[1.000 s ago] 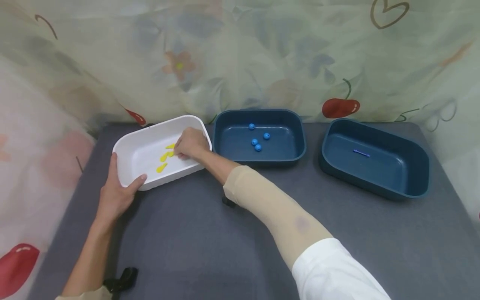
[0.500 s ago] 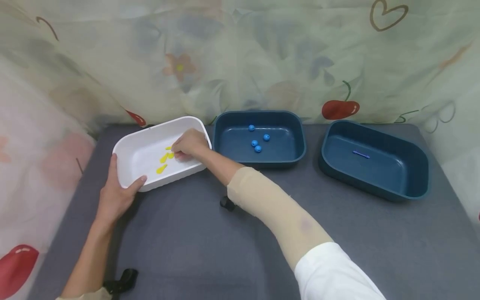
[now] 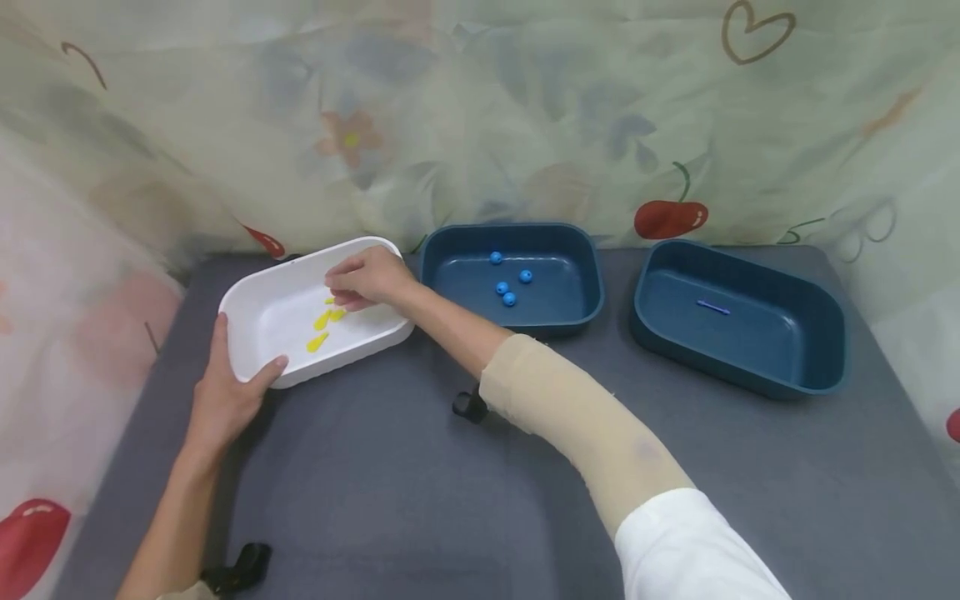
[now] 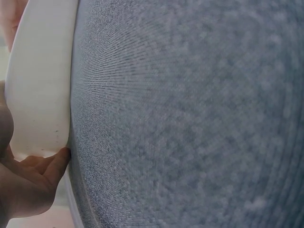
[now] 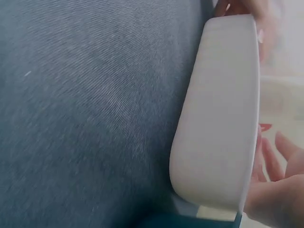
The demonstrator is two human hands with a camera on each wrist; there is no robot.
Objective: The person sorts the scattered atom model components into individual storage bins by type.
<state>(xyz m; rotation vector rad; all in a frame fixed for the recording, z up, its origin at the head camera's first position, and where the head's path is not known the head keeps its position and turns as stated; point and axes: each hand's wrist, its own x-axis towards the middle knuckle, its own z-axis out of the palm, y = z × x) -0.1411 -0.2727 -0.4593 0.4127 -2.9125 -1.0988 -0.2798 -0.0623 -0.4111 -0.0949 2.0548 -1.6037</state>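
Observation:
At the table's left stands a white plastic bin [image 3: 315, 354], with several small yellow teardrop-shaped pieces [image 3: 317, 342] on its floor. My left hand [image 3: 228, 396] grips its left end, thumb over the near rim; in the left wrist view, fingers [image 4: 58, 164] press low on the end wall. Above the right part of the bin is my right hand [image 3: 371, 279], fingers bent and pointing left, right by the yellow pieces. In the right wrist view the bin's wall [image 5: 216, 114] partly hides that hand [image 5: 280, 180]; I cannot tell if it holds anything.
A dark blue bin [image 3: 517, 319] with several blue beads [image 3: 502, 288] stands mid-table, close to the white bin. Farther right, another dark blue bin [image 3: 735, 371] holds a thin purple stick [image 3: 712, 307]. Behind hangs a patterned curtain [image 3: 480, 108]. Grey cloth [image 3: 375, 483] covers the table.
My right hand has risen a little off the white bin's floor and shifted left, its fingers loosening from a tighter curl. The left hand keeps its hold; the head view has shifted slightly.

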